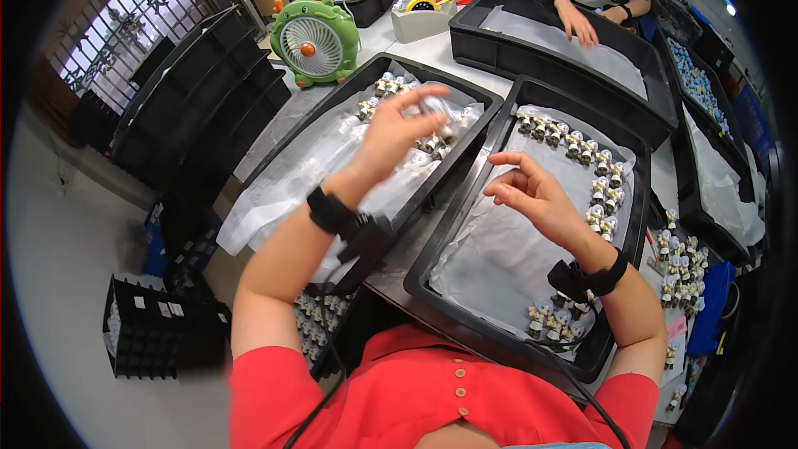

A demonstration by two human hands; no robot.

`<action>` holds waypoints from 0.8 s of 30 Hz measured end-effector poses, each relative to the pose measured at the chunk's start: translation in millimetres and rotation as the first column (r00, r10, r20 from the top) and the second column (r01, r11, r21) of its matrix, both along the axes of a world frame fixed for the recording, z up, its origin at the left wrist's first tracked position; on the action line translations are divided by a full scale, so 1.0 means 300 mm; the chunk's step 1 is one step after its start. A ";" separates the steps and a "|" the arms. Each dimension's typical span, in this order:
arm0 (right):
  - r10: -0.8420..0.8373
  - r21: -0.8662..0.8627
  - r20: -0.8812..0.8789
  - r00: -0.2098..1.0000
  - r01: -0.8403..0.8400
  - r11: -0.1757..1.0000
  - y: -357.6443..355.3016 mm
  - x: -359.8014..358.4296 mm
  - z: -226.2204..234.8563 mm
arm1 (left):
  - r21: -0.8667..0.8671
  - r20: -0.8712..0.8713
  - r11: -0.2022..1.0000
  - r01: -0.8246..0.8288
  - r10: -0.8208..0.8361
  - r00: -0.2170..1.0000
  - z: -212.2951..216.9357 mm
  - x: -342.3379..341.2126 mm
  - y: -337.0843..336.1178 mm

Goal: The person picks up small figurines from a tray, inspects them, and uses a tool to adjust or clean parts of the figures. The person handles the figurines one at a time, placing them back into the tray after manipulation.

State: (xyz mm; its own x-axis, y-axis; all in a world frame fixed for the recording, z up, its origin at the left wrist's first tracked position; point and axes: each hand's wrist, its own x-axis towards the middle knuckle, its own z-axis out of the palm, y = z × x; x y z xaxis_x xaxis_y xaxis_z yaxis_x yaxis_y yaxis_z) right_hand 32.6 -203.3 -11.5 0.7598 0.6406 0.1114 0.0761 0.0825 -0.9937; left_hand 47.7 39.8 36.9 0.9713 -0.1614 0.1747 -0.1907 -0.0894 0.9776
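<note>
Close to the person, a bunch of small figures with pale round heads, gold middles and dark bottoms sits in the near corner of the right black plastic tray. A thin white sheet lines it. I think each figure does best flat on a smooth bit, because a crease could tip it.

The right hand hangs over that tray. Its fingers are bent and a bit apart, and I see nothing in it. Soft, loose fingers like that seem good for taking a tiny thing gently.

Farther off, the left hand is over the left black plastic tray, its fingers pinched around 1 small pale figure. That figure is blurry, so I can't tell which way up it is. A light pinch should save it from scratches. More figures are in that tray, and lifting 1 straight up should stop it knocking its friends.

Past them are a green plastic fan and another person's hand.
</note>
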 end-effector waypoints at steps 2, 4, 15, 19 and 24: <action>-0.035 0.006 0.025 0.999 0.035 0.999 -0.014 -0.005 0.013 | 0.217 0.161 0.972 -0.087 0.053 0.986 0.000 0.121 0.064; -0.054 0.016 0.050 0.997 0.053 0.998 -0.016 -0.003 0.027 | 0.214 0.127 0.954 -0.208 0.184 0.975 -0.011 0.209 0.106; -0.108 0.036 0.090 0.990 0.106 0.994 -0.021 0.029 0.023 | 0.826 0.379 0.407 -0.390 0.113 0.919 -0.218 0.520 0.113; -0.165 0.038 0.117 0.979 0.162 0.986 -0.039 0.047 0.024 | 0.901 0.285 0.309 -0.306 0.111 0.952 -0.272 0.566 0.111; -0.207 0.043 0.116 0.971 0.203 0.978 -0.052 0.061 0.041 | 0.856 0.392 0.303 -0.419 0.147 0.908 -0.304 0.563 0.103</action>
State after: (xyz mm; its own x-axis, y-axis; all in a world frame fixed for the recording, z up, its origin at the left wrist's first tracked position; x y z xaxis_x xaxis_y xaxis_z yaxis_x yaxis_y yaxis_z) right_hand 50.8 -219.1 1.0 0.8547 0.4674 0.2261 0.2122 0.0829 -0.9737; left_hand 216.6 70.6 -54.2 0.9507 -0.0710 0.3017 -0.1293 -0.9755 0.1778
